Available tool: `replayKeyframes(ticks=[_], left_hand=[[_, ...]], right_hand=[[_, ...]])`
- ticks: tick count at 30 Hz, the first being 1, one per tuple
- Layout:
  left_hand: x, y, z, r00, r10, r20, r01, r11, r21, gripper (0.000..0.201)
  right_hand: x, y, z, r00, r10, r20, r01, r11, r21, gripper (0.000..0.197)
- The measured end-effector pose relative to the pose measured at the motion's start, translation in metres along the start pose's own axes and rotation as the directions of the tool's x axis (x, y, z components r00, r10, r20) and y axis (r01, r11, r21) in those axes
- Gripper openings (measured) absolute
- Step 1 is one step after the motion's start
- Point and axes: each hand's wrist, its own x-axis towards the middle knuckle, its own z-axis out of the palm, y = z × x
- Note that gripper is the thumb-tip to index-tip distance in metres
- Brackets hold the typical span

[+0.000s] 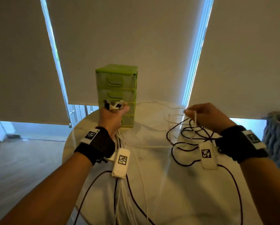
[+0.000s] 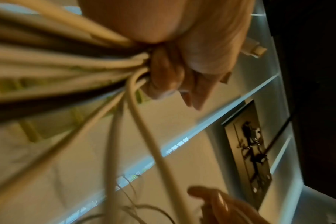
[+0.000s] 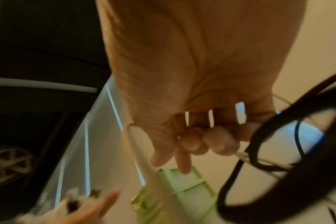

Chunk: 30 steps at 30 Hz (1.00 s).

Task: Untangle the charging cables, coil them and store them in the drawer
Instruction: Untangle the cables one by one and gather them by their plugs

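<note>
While the left hand (image 1: 114,113) gripped the gathered cable ends (image 1: 113,105) and the right hand (image 1: 204,116) pinched a white cable (image 1: 195,118), the tangle remained, nothing was coiled, and the green drawers (image 1: 116,88) were closed.

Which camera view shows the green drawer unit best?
The head view: the whole green drawer unit stands upright on the table, drawers shut. The right wrist view shows it blurred; the left wrist view shows only blurred green bars.

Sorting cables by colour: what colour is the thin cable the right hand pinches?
White, pinched by the right hand; clearest in the head view.
</note>
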Motion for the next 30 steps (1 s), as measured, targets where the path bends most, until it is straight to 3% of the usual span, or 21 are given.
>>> replayKeyframes(ticks=[2,4,6,7,9,11,13,14,18,21,25,28,30], left_hand=[[-0.009,0.015,0.017,0.967,0.035,0.253,-0.032,0.999,-0.015,0.019],[-0.018,0.023,0.033,0.887,0.007,0.463,-0.048,0.996,0.076,0.027],[-0.028,0.021,0.047,0.815,-0.038,0.579,-0.048,0.990,0.133,0.021],[-0.030,0.018,0.052,0.806,-0.050,0.590,-0.033,0.991,0.129,0.019],[-0.032,0.015,0.056,0.824,-0.064,0.562,-0.010,0.992,0.128,0.016],[-0.032,0.014,0.053,0.850,-0.027,0.526,-0.040,0.993,0.114,0.009],[-0.028,0.013,0.047,0.878,-0.021,0.479,-0.017,0.997,0.076,0.010],[-0.024,0.013,0.043,0.886,-0.039,0.462,0.028,0.999,0.030,0.011],[-0.008,0.019,0.027,0.917,-0.074,0.392,0.163,0.966,-0.200,0.010],[0.002,0.025,0.010,0.971,-0.061,0.231,0.127,0.951,-0.282,0.013],[0.017,0.031,-0.016,0.997,-0.076,0.034,0.083,0.900,-0.427,0.017],[0.025,0.033,-0.030,0.995,-0.074,-0.061,0.037,0.881,-0.472,0.015],[0.027,0.032,-0.031,0.994,-0.087,-0.067,0.047,0.886,-0.462,0.013]], right_hand=[[-0.006,-0.020,0.007,0.980,-0.108,0.165,0.125,0.987,-0.101,0.016],[-0.013,-0.045,0.011,0.942,-0.220,0.252,0.231,0.973,-0.016,0.015],[-0.019,-0.066,0.012,0.901,-0.336,0.276,0.323,0.942,0.093,0.015],[-0.022,-0.074,0.013,0.886,-0.380,0.267,0.359,0.925,0.125,0.016],[-0.023,-0.079,0.015,0.901,-0.394,0.182,0.370,0.917,0.152,0.032],[-0.022,-0.072,0.020,0.953,-0.285,0.108,0.272,0.955,0.120,0.061],[-0.025,-0.063,0.034,0.968,-0.165,0.188,0.170,0.985,-0.012,0.088],[-0.026,-0.057,0.043,0.959,-0.135,0.250,0.156,0.986,-0.066,0.089],[-0.021,-0.043,0.069,0.916,0.058,0.398,-0.038,0.998,-0.058,0.047],[0.003,-0.029,0.052,0.947,0.075,0.312,0.004,0.969,-0.245,0.014],[0.029,0.019,0.006,0.982,0.166,0.085,-0.102,0.858,-0.504,0.026],[0.037,0.052,-0.018,0.958,0.260,-0.117,-0.283,0.825,-0.488,0.024],[0.040,0.059,-0.023,0.938,0.314,-0.144,-0.345,0.837,-0.425,0.028]])
